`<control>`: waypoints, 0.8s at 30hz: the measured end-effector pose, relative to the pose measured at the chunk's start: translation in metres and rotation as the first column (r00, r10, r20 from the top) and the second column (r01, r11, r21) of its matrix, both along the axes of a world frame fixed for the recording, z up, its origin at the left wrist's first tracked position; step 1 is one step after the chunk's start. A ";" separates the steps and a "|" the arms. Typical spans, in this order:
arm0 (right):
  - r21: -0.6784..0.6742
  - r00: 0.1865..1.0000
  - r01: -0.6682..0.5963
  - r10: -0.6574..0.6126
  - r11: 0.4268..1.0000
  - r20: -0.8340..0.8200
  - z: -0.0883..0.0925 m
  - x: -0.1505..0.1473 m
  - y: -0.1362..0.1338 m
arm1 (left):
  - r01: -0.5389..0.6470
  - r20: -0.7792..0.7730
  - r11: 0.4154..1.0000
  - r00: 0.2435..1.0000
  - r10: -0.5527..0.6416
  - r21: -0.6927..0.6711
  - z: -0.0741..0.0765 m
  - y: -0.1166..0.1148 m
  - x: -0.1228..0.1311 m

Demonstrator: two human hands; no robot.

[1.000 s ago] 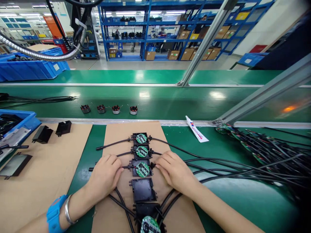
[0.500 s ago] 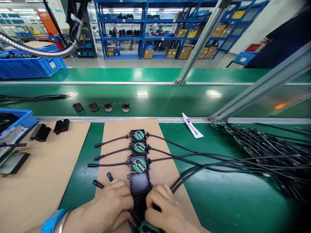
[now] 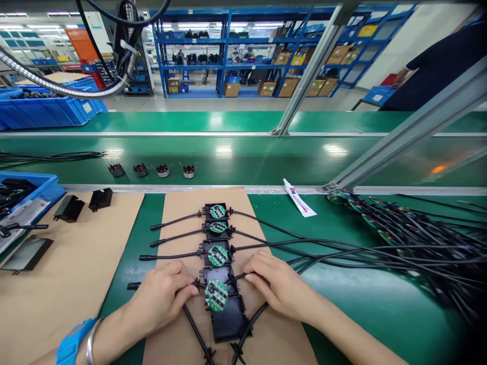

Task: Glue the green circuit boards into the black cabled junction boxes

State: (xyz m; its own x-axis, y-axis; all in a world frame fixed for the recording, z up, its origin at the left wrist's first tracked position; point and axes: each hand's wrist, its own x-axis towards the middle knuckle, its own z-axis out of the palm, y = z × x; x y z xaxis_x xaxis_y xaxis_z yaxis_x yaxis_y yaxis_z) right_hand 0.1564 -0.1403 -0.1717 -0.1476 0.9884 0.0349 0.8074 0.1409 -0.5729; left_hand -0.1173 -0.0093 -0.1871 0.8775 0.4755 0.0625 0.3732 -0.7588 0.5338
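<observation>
A row of black plastic housings runs down the cardboard sheet point(image 3: 198, 200). Three of them hold round green circuit boards point(image 3: 218, 255) with black cables out of both sides. Over the lower housings point(image 3: 228, 319) hangs another round circuit board point(image 3: 216, 295), between my hands. My left hand point(image 3: 167, 289) pinches its short black cable point(image 3: 134, 286) on the left. My right hand point(image 3: 272, 279) pinches the longer black cable point(image 3: 240, 276) on its right. Below, two more cable stretches point(image 3: 196, 329) lie on the cardboard; what they join is out of frame.
A heap of black cables point(image 3: 418, 228) lies at right, a white tube point(image 3: 300, 198) left of it. Several small motor-like coils point(image 3: 162, 171) stand on the conveyor point(image 3: 243, 157). At left are loose black housings point(image 3: 69, 208) and a blue bin point(image 3: 49, 190). A metal post point(image 3: 399, 132) slants at right.
My hands have moved up and apart from the lowest housings. A circuit board with its cables has come up between them, over the housings. The view has shifted slightly.
</observation>
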 end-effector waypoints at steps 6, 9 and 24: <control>0.095 0.998 0.003 -0.009 0.995 0.064 -0.011 0.008 -0.001 | -0.020 0.146 0.989 0.989 -0.002 0.149 -0.007 -0.009 0.004; 0.091 0.979 0.044 -0.061 0.995 0.196 -0.012 0.009 -0.002 | 0.003 0.042 0.970 0.999 -0.014 0.245 -0.007 -0.010 0.010; 0.044 0.964 -0.239 0.232 0.970 0.133 0.019 -0.016 -0.035 | 0.391 0.118 0.872 0.891 -0.439 0.296 -0.005 -0.027 -0.012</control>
State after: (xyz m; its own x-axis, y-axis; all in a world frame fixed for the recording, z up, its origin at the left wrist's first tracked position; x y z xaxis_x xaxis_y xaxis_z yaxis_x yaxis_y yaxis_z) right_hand 0.1405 -0.1757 -0.1524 -0.3831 0.9218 0.0588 0.8125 0.3666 -0.4533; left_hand -0.1298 -0.0365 -0.1921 0.9527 0.0157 0.3034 -0.0882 -0.9414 0.3255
